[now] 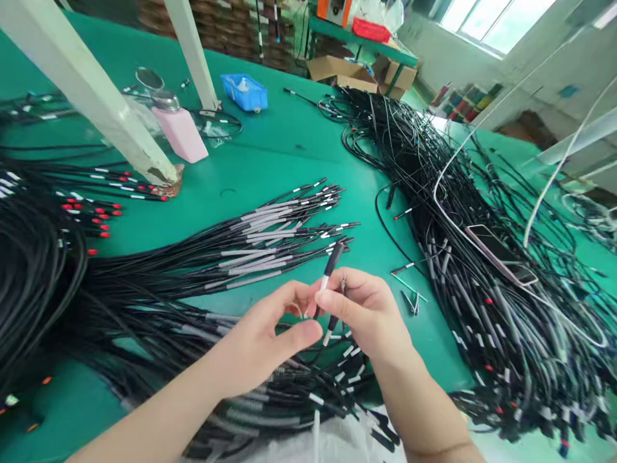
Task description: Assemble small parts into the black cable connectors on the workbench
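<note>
The person's bare left hand [267, 344] and bare right hand [378, 318] have slim fingers and rounded thumb tips. The smooth, tapering left forearm [178, 399] and right forearm [421, 399] are uncovered as far as they show, a faint crease crossing the right one.

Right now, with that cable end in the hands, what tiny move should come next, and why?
I'd probably turn the cable end a little, to see more of its white band. The right hand pinches it close to that band, partly hiding it, and the left hand is near enough to help.
</note>
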`<state>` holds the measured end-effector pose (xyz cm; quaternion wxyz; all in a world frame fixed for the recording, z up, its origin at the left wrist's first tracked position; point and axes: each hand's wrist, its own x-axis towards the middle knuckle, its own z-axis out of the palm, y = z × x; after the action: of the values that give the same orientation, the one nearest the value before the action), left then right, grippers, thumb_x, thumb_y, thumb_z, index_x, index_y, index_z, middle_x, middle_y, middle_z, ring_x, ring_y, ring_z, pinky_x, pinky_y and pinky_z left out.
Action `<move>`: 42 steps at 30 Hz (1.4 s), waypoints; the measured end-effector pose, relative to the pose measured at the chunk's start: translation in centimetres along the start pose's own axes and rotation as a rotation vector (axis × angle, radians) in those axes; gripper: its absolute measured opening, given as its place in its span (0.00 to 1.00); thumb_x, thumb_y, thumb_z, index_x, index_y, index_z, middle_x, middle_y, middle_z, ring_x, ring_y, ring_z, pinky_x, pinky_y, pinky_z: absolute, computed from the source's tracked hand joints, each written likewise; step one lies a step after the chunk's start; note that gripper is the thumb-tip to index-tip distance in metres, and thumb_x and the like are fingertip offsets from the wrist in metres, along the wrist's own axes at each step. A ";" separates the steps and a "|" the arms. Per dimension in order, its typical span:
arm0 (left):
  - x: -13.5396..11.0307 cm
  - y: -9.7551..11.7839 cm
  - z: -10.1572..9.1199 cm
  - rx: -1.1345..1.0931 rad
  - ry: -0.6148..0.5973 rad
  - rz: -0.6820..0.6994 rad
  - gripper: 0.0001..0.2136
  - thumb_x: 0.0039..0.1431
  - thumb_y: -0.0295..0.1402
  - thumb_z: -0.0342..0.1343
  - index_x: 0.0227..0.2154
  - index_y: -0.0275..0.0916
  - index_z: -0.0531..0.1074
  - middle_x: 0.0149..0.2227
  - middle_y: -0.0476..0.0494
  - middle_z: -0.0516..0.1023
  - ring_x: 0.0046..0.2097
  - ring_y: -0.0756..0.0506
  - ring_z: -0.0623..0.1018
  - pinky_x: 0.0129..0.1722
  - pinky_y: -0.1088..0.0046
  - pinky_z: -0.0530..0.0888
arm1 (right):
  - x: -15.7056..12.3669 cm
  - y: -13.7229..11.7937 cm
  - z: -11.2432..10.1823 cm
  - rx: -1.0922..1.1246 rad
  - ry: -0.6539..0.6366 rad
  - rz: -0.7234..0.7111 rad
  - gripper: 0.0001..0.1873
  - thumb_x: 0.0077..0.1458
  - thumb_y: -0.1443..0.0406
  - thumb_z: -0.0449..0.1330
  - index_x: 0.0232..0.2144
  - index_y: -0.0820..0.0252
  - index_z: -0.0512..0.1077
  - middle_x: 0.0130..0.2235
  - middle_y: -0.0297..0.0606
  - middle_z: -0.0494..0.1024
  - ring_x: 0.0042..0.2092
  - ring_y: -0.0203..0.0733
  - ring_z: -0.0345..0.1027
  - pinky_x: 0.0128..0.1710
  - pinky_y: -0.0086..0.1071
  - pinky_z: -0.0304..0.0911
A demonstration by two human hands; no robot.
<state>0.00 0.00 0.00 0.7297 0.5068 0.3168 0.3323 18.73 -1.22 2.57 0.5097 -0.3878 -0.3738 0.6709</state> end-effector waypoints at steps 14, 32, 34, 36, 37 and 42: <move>0.6 1.6 0.4 -0.320 0.138 0.067 0.08 0.56 0.37 0.76 0.27 0.39 0.89 0.32 0.47 0.76 0.31 0.49 0.80 0.28 0.76 0.80 | -0.1 0.4 1.2 -0.220 -0.073 0.109 0.24 0.49 0.47 0.78 0.21 0.58 0.76 0.22 0.34 0.80 0.23 0.33 0.60 0.26 0.31 0.54; -0.5 1.4 0.5 -0.325 0.252 -0.044 0.03 0.60 0.37 0.75 0.35 0.48 0.89 0.28 0.51 0.89 0.34 0.51 0.85 0.40 0.81 0.79 | -0.7 0.0 -0.8 -0.597 0.191 -0.370 0.15 0.75 0.55 0.58 0.50 0.46 0.84 0.43 0.35 0.85 0.34 0.34 0.70 0.31 0.29 0.66; -0.5 1.6 0.6 -0.361 0.263 -0.066 0.04 0.56 0.36 0.77 0.32 0.46 0.89 0.26 0.51 0.88 0.31 0.52 0.85 0.36 0.83 0.79 | -0.8 0.1 -1.0 -0.648 0.180 -0.411 0.15 0.75 0.59 0.57 0.52 0.44 0.84 0.43 0.34 0.85 0.36 0.35 0.72 0.33 0.30 0.67; -0.4 1.8 0.8 -0.411 0.278 -0.087 0.07 0.51 0.35 0.80 0.28 0.44 0.88 0.27 0.53 0.87 0.29 0.53 0.85 0.33 0.85 0.79 | -0.9 0.1 -1.0 -0.708 0.175 -0.457 0.14 0.74 0.63 0.59 0.51 0.44 0.84 0.39 0.33 0.84 0.38 0.36 0.73 0.34 0.30 0.68; -0.4 2.0 0.8 -0.431 0.277 -0.096 0.08 0.49 0.34 0.81 0.27 0.43 0.87 0.28 0.54 0.87 0.28 0.53 0.85 0.32 0.85 0.79 | -0.9 0.1 -0.9 -0.731 0.176 -0.472 0.14 0.73 0.65 0.60 0.51 0.44 0.84 0.38 0.32 0.84 0.38 0.36 0.74 0.34 0.30 0.69; -0.2 2.5 0.8 -0.469 0.233 -0.133 0.11 0.44 0.29 0.82 0.23 0.40 0.83 0.26 0.55 0.84 0.25 0.53 0.84 0.28 0.85 0.79 | -0.9 0.0 -0.4 -0.709 0.221 -0.493 0.10 0.67 0.69 0.66 0.45 0.47 0.82 0.33 0.27 0.85 0.31 0.32 0.75 0.27 0.25 0.66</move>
<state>0.15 0.07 2.63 0.8061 0.2603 0.3455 0.4039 19.25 -2.01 2.53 0.5266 -0.5073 -0.6054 0.3144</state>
